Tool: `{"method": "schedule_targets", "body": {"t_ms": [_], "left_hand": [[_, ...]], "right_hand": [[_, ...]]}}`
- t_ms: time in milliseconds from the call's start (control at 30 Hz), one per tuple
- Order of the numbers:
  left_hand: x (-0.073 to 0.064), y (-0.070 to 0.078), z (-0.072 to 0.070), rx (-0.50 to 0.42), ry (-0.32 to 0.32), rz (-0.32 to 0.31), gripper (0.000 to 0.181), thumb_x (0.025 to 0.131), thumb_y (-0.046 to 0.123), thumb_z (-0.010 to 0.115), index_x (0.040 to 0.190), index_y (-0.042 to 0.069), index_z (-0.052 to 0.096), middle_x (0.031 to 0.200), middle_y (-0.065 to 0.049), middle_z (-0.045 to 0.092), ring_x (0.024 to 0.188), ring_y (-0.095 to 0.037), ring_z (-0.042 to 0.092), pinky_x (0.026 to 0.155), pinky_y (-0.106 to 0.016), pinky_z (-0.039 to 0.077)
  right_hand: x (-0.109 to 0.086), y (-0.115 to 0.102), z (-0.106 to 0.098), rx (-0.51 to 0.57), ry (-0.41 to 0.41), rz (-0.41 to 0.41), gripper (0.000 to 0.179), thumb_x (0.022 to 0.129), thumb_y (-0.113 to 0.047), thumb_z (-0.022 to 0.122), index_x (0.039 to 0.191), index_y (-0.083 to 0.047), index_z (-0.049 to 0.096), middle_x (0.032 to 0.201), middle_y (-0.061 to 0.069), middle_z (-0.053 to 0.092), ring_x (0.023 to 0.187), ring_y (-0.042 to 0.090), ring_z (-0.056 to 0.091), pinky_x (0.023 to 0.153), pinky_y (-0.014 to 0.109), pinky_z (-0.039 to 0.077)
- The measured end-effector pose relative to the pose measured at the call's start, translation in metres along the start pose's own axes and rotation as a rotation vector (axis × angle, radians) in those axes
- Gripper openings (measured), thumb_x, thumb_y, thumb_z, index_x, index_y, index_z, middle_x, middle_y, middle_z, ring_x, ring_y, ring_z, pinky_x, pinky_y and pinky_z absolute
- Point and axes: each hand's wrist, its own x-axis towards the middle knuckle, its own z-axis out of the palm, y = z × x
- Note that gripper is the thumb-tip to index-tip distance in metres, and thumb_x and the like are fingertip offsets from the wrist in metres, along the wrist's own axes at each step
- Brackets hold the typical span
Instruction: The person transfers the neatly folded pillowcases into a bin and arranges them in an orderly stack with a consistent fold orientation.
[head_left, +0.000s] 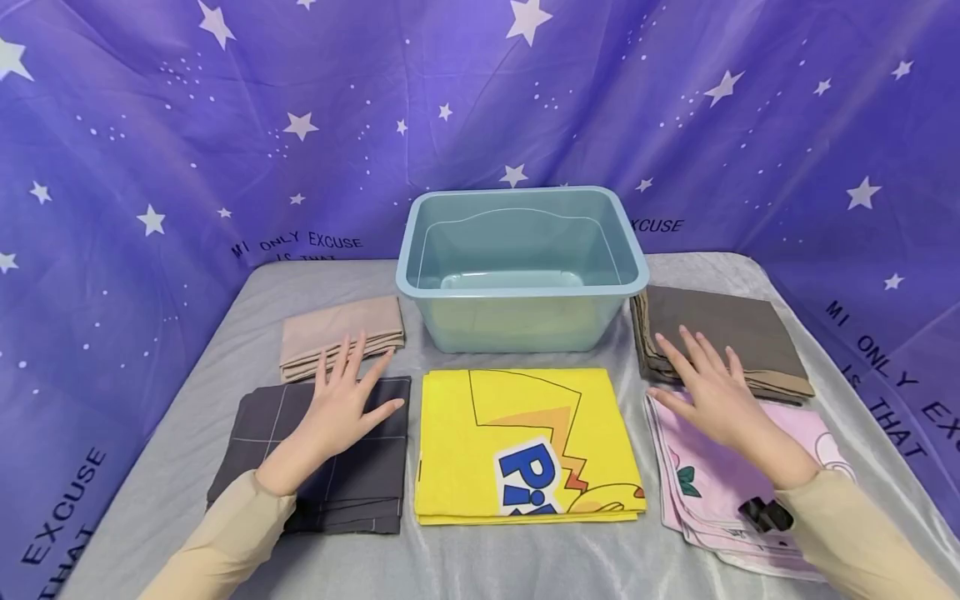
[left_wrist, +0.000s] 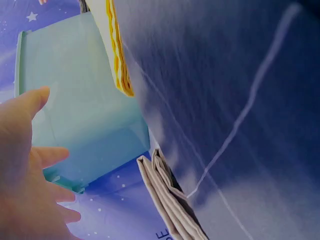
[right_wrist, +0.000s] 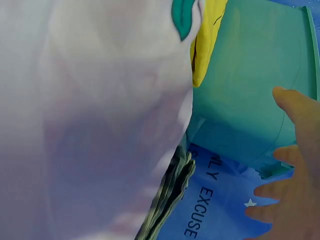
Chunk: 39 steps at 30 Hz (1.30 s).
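In the head view the left hand hovers with spread fingers over a folded dark checked cloth, fingertips near a folded beige cloth. Above a folded pink cloth, the right hand is spread too, its fingertips over a folded brown cloth. Neither hand holds anything. Between them lies a folded yellow cloth with a cartoon print and blue letters. Both wrist views show the straight fingers apart from the cloths, with the blue-green bin beyond.
The open plastic bin stands at the back middle, behind the yellow cloth. A grey sheet covers the table. Purple star-printed fabric hangs behind and at both sides. A black strap piece shows at the right wrist.
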Motion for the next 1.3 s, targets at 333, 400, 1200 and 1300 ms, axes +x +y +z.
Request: {"method": "schedule_targets", "body": {"t_ms": [333,400,1200,1300], "left_hand": [[-0.003,0.008,0.005,-0.144,0.020,0.020,0.061,0.085,0.040,0.055,0.134,0.008,0.038,0.145,-0.020,0.009,0.132,-0.036,0.003,0.101,-0.057,0.003],[-0.004,0.010,0.006,-0.176,0.023,0.014,0.059,0.085,0.037,0.056,0.133,0.007,0.038,0.144,-0.022,0.012,0.132,-0.037,0.006,0.101,-0.057,0.006],[-0.007,0.031,0.024,-0.524,-0.119,-0.121,0.056,0.089,0.030,0.052,0.135,0.004,0.033,0.139,-0.021,0.028,0.127,-0.037,0.025,0.096,-0.055,0.028],[-0.007,0.033,0.028,-0.543,-0.126,-0.115,0.057,0.089,0.030,0.052,0.135,0.003,0.033,0.138,-0.022,0.029,0.126,-0.036,0.028,0.095,-0.053,0.029]], "right_hand": [[0.000,-0.011,0.007,0.226,-0.034,-0.008,0.068,0.086,-0.031,0.056,0.141,-0.009,0.022,0.140,0.028,0.017,0.125,0.047,0.016,0.096,0.063,0.011],[0.001,-0.014,0.007,0.265,-0.039,-0.009,0.067,0.086,-0.029,0.057,0.140,-0.009,0.023,0.139,0.029,0.019,0.123,0.049,0.018,0.093,0.065,0.015],[-0.002,-0.028,0.024,0.557,-0.122,0.092,0.054,0.090,-0.021,0.051,0.135,0.000,0.029,0.128,0.029,0.038,0.108,0.046,0.044,0.085,0.053,0.039],[-0.002,-0.030,0.027,0.604,-0.146,0.095,0.052,0.091,-0.019,0.050,0.134,0.001,0.029,0.128,0.030,0.038,0.109,0.045,0.044,0.086,0.052,0.039]]}}
